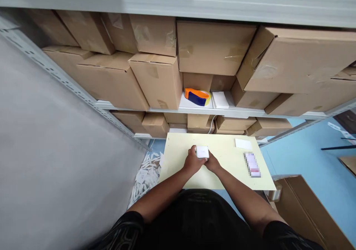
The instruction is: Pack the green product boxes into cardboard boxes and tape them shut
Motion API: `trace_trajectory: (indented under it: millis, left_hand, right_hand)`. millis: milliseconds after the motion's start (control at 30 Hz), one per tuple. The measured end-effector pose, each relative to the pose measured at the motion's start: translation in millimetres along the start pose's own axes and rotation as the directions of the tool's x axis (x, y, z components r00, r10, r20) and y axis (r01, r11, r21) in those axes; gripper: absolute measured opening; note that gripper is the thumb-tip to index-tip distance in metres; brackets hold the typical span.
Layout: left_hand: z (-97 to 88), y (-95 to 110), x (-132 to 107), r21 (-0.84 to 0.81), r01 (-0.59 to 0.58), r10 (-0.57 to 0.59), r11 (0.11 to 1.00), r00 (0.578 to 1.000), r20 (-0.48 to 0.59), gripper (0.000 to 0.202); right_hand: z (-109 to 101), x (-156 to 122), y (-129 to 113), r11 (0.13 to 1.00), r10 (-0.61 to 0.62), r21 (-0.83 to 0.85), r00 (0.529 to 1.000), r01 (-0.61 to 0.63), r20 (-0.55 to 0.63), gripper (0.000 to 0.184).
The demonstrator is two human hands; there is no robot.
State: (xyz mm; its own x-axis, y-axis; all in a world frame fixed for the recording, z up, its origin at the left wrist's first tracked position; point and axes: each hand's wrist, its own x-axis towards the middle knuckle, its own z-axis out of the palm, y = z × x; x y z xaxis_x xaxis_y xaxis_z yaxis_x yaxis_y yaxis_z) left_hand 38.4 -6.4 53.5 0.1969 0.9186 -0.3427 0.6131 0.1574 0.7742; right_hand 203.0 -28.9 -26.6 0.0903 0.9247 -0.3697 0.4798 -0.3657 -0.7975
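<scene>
A small white box sits at the middle of a pale yellow table. My left hand grips its left side with fingers curled round it. My right hand holds its lower right side, fingers closed against it. A flat white card lies on the table to the right. A blurred white and pink object lies below that card, near the table's right edge.
A grey metal shelf rack stacked with cardboard boxes stands behind the table. An orange and blue tape dispenser and a white box rest on the shelf. White paper scraps lie on the floor left. A cardboard box stands right.
</scene>
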Motion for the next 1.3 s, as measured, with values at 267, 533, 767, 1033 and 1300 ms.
trace_trajectory:
  millis: [267, 533, 767, 1033, 1300]
  left_hand:
    - [-14.7, -15, 24, 0.225, -0.244, 0.213, 0.943, 0.965, 0.152, 0.068]
    - [-29.5, -2, 45, 0.312, -0.339, 0.258, 0.888, 0.927, 0.271, 0.063]
    - [-29.9, 27, 45, 0.450, -0.505, 0.328, 0.736, 0.848, 0.416, 0.059]
    - [-18.3, 53, 53, 0.553, -0.373, 0.154, 0.745, 0.903, 0.401, 0.060]
    - [-28.0, 32, 49, 0.530, -0.434, 0.291, 0.729, 0.896, 0.335, 0.050]
  right_hand:
    - [-6, -17, -11, 0.999, 0.020, 0.027, 0.998, -0.018, -0.065, 0.059]
    - [-27, -23, -23, 0.996, -0.016, -0.084, 0.999, 0.012, -0.036, 0.075]
    - [-48, -6, -16, 0.993, -0.022, -0.110, 0.988, 0.039, 0.152, 0.093]
    - [-61, 9, -13, 0.964, -0.148, -0.177, 0.956, 0.196, 0.253, 0.072]
    - [-61, 11, -15, 0.987, -0.097, -0.105, 0.968, 0.124, 0.232, 0.071]
